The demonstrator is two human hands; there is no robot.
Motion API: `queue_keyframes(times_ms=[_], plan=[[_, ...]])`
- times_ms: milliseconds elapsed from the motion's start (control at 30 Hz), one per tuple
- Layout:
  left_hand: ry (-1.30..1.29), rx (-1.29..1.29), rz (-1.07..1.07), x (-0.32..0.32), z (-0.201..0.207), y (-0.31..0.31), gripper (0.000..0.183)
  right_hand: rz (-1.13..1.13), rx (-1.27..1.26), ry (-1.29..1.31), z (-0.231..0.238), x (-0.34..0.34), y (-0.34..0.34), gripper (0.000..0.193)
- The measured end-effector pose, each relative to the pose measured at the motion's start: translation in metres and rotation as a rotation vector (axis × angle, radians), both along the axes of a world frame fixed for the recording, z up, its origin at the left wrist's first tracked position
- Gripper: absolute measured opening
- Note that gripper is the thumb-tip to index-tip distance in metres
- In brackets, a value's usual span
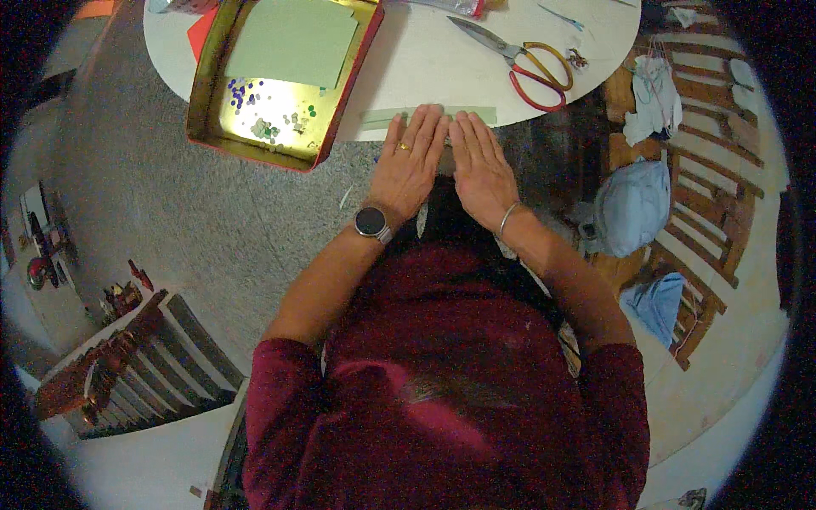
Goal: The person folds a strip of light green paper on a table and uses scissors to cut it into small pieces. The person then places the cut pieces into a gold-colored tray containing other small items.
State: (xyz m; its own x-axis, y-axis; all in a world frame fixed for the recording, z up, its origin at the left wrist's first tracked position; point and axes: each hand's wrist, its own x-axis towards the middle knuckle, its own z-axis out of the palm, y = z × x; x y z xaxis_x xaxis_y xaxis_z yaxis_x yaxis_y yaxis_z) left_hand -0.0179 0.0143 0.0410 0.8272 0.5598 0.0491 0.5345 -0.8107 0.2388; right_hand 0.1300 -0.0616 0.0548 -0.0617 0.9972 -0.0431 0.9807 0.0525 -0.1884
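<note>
A narrow strip of pale green paper [483, 114] lies along the near edge of the white table. My left hand [414, 153] rests flat over its middle, fingers stretched out. Close beside it, my right hand [482, 161] lies with its fingertips on the strip too, fingers straight. The part of the paper under my fingers is hidden. To the left stands a gold tin tray [212, 140] with a red rim, jutting over the table edge. In it are a pale green paper sheet [293, 38] and scattered purple and green sequins [263, 129].
Scissors [544, 75] with one yellow and one red handle lie open right of the strip. A small tweezer-like tool [561, 17] is behind them. On the right stands a wooden bench [710, 161] with a blue bag [633, 206] and cloths. Rough grey floor [246, 212] shows left.
</note>
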Motion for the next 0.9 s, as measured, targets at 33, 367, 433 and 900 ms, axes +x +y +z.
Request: queue_keyframes(times_ms=[33,367,433,900], plan=[[-0.004,-0.018,-0.032,-0.003,0.001,-0.001,0.058,0.002,-0.012,-0.011,0.002,-0.001,0.000,0.051],[0.006,-0.040,-0.097,-0.013,0.008,0.004,0.063,-0.002,-0.027,-0.054,0.007,-0.005,0.001,0.048],[-0.039,-0.082,-0.097,-0.013,0.004,0.005,0.068,-0.003,-0.021,-0.032,0.007,-0.005,0.002,0.050],[0.034,-0.068,-0.104,-0.016,0.002,0.007,0.068,-0.007,-0.065,-0.093,0.007,-0.005,0.003,0.049]])
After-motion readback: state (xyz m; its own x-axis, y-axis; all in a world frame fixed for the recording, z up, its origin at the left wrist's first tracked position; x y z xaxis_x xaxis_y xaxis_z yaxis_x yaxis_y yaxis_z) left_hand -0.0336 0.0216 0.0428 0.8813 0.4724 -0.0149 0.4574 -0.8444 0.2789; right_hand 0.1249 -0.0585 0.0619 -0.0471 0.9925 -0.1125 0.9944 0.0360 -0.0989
